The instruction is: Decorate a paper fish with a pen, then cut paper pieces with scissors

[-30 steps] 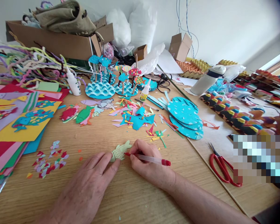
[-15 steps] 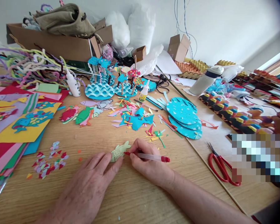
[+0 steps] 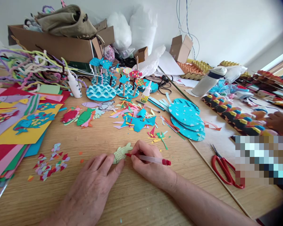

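A small pale green paper fish lies on the wooden table near its front middle. My left hand lies flat, fingers stretched out, with fingertips pressing on the fish's lower end. My right hand is closed round a red pen, whose tip touches the fish's body. Scale marks show on the fish.
Coloured paper sheets lie at left, paper scraps in front of them. Cut-out fish, blue scraps and blue discs lie behind. Red scissors and a thin stick lie right. Another person's hand is far right.
My hands and the pen have hardly moved on the fish. The other person's hand at far right has shifted a little.
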Available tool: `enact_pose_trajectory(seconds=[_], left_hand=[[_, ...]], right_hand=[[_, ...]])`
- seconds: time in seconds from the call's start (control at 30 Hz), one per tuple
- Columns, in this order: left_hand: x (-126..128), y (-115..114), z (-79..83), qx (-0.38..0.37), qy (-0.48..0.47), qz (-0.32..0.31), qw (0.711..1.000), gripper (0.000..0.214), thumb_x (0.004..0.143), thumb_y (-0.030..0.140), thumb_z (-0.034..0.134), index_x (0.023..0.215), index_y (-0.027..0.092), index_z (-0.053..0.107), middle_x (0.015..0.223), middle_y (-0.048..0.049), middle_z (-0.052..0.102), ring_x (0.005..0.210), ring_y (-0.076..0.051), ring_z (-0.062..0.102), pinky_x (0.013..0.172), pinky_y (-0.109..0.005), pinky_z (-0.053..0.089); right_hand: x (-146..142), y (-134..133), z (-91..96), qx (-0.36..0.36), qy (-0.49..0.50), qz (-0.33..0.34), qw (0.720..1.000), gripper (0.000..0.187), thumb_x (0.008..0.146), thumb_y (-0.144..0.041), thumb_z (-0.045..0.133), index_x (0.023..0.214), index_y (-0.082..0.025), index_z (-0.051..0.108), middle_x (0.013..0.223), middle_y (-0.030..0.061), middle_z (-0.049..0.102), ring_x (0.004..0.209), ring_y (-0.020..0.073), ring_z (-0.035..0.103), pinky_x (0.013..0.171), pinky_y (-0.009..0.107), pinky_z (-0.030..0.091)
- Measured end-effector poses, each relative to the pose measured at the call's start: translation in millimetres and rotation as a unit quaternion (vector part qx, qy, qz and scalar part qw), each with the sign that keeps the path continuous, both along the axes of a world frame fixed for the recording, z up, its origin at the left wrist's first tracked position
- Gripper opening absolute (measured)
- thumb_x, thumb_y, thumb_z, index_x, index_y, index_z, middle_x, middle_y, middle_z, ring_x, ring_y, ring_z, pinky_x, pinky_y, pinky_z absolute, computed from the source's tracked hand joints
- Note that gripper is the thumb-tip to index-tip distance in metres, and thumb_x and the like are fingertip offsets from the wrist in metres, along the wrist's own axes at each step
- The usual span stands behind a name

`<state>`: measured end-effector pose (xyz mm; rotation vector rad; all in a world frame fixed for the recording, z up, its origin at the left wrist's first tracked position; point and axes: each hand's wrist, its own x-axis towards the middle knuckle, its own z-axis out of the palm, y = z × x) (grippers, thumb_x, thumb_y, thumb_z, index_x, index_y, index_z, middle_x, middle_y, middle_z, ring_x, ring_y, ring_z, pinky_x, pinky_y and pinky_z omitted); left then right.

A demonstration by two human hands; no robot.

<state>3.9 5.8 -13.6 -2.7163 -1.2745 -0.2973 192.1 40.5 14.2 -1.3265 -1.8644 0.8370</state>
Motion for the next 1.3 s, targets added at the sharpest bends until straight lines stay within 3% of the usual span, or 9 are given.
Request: enact_pose_trajectory(seconds=[0.83, 1.07, 1.3], left_hand=[[-0.1, -1.5, -2.6, -0.012, 0.003, 0.009, 1.000, 0.060, 0.073, 0.000, 0.035, 0.125, 0.028, 0.045, 0.106, -0.0049, 0.055, 0.096, -0.023, 0.049, 0.080, -0.037, 0.044], [2.3, -2.2, 0.2, -0.027, 0.032, 0.025, 0.999, 0.061, 0.074, 0.001, 0.034, 0.126, 0.030, 0.046, 0.107, -0.0053, 0.056, 0.096, -0.023, 0.049, 0.080, -0.037, 0.045], [4.4, -2.7, 5.7, -0.038, 0.030, 0.027, 0.998, 0.062, 0.074, 0.000, 0.035, 0.128, 0.030, 0.043, 0.104, -0.0049, 0.056, 0.093, -0.022, 0.049, 0.078, -0.037, 0.045]], right_hand=[[2.2, -0.3, -0.9, 0.018, -0.020, -0.009, 1.000, 0.012, 0.061, -0.007, 0.045, 0.061, -0.019, 0.046, 0.051, -0.0062, 0.046, 0.043, 0.0074, 0.038, 0.045, 0.018, 0.029], [1.4, -0.5, -0.5, -0.026, 0.040, 0.000, 0.999, 0.009, 0.067, -0.011, 0.046, 0.064, -0.020, 0.046, 0.051, -0.0066, 0.045, 0.042, 0.0070, 0.038, 0.042, 0.018, 0.030], [-0.7, -0.5, -5.9, -0.020, 0.045, 0.019, 0.999, 0.010, 0.069, -0.009, 0.048, 0.067, -0.019, 0.048, 0.053, -0.0066, 0.047, 0.043, 0.0063, 0.040, 0.042, 0.016, 0.031]])
